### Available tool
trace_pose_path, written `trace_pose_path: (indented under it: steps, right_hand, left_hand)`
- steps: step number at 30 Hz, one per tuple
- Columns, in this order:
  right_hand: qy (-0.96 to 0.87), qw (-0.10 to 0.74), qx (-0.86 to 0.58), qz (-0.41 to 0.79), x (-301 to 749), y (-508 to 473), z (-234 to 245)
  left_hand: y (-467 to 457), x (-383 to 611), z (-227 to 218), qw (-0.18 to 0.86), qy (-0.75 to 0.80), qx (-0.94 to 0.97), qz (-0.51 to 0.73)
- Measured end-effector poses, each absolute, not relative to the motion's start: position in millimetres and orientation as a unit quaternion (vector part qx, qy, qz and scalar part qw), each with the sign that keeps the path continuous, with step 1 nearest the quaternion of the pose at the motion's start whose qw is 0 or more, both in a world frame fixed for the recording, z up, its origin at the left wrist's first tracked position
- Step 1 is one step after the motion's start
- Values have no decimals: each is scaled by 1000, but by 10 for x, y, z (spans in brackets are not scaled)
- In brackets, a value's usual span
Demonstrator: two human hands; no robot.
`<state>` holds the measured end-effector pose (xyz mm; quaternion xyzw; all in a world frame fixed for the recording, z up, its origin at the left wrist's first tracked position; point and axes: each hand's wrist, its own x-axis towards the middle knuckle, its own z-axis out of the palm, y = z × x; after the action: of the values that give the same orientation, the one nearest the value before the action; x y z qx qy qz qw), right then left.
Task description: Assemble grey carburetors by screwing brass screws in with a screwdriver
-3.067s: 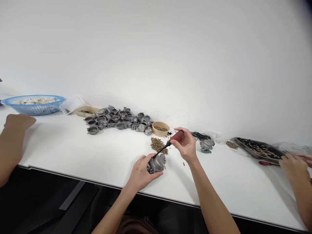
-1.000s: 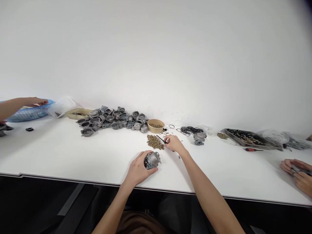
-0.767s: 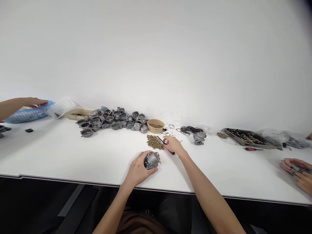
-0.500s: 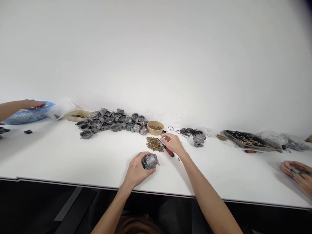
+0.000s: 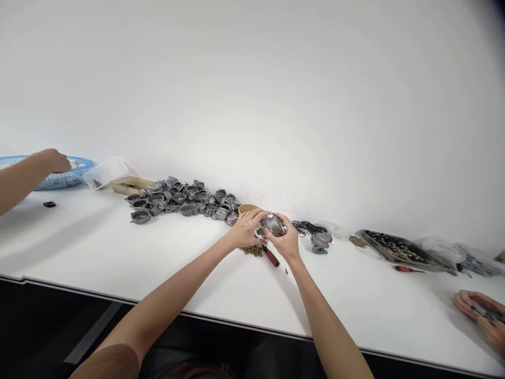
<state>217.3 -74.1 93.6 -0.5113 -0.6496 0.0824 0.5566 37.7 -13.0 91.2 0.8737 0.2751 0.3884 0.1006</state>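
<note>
A grey metal carburetor [image 5: 274, 225] is held up between both hands above the table. My left hand [image 5: 245, 231] grips its left side, fingers over the top and thumb below. Curled round its right side is my right hand [image 5: 287, 241]. Beneath the hands lies a heap of small brass fittings [image 5: 252, 251], partly covered by my left hand. A screwdriver with a red and black handle [image 5: 271, 257] lies beside the heap, its shaft mostly hidden. Just behind my left hand stands a tan bowl [image 5: 248, 208].
Many carburetors [image 5: 179, 198] are piled at the back left. Black rubber rings [image 5: 310, 228] and one carburetor [image 5: 321, 242] lie right of my hands. Farther right are a tray of parts [image 5: 406, 250] and a co-worker's hands [image 5: 481, 316]. Another person's hand [image 5: 55, 160] is over a blue basket [image 5: 63, 181].
My left hand has carried the carburetor up and to the right. My right hand, empty-looking before near the screwdriver, now grips it too. The co-worker's hand at left has lifted over the basket.
</note>
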Motion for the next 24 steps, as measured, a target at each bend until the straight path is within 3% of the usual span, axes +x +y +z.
trace_pose_path:
  steps: [5,9,17,24]
  right_hand:
    - [-569,539,-613,-104,2828,-795,1155]
    - [-381,557,-703,-224,3379,-907,1208]
    - [-176,520,-819,-165,4311,-992,902]
    - [-202,471,-850,-123,4551,-911,643]
  left_hand:
    - [518,-132,599,74,398,828,389]
    - [819,-601,218,77,497,779,373]
    - [918,-547,-20,85,528,777,332]
    - [899,-563,-11,74,525,781,330]
